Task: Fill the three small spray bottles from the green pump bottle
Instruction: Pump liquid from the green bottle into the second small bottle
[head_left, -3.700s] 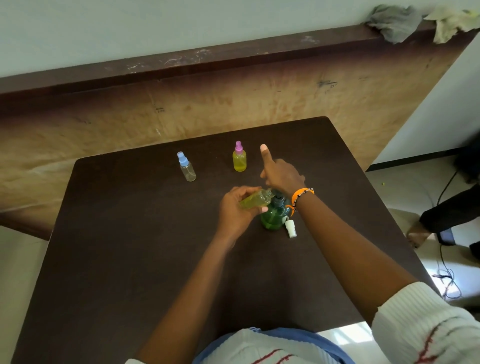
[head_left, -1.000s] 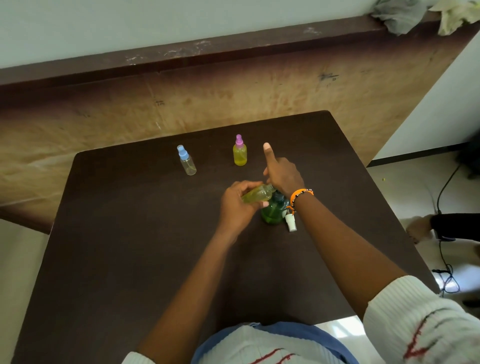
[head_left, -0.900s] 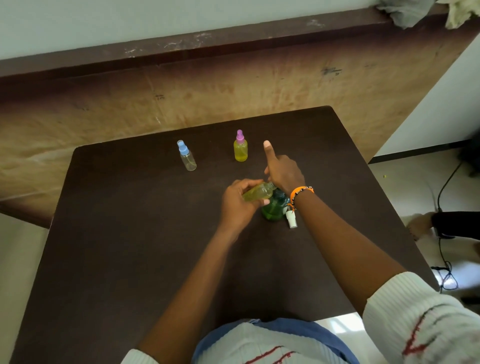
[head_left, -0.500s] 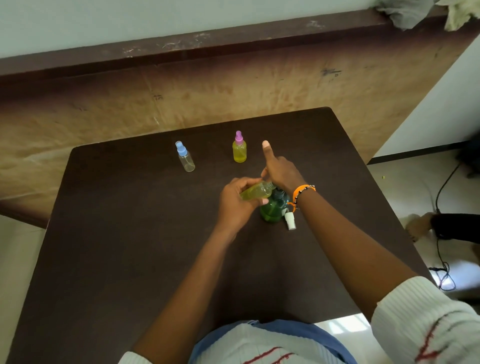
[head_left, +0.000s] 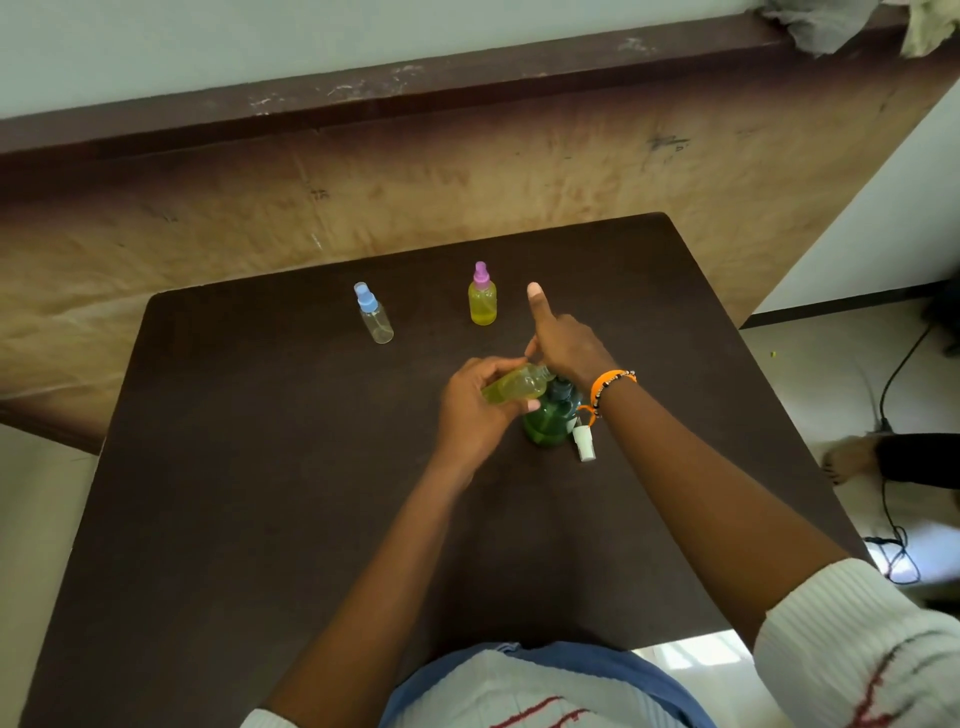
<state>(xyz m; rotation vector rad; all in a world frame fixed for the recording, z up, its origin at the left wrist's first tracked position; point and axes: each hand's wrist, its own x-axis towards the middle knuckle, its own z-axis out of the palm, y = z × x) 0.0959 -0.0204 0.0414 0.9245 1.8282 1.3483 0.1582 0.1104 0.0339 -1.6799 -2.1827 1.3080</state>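
Observation:
The green pump bottle (head_left: 548, 423) stands mid-table on the dark table (head_left: 260, 493). My right hand (head_left: 569, 348) sits on its pump head with fingers curled over it and one finger sticking straight out. My left hand (head_left: 470, 410) grips an uncapped small spray bottle (head_left: 517, 387), tilted, holding yellow liquid, its mouth at the pump's nozzle. Its white spray cap (head_left: 583, 441) lies just right of the green bottle. A blue-capped bottle (head_left: 374, 319), nearly clear, and a pink-capped bottle (head_left: 482, 301) full of yellow liquid stand farther back.
A brown wall panel with a dark ledge runs behind the table; cloths (head_left: 826, 23) lie on the ledge at top right. To the right, on the floor, are cables (head_left: 893, 519) and another person's foot (head_left: 852, 457).
Both hands keep the same pose on the pump and the tilted bottle. Only the camera view has shifted slightly.

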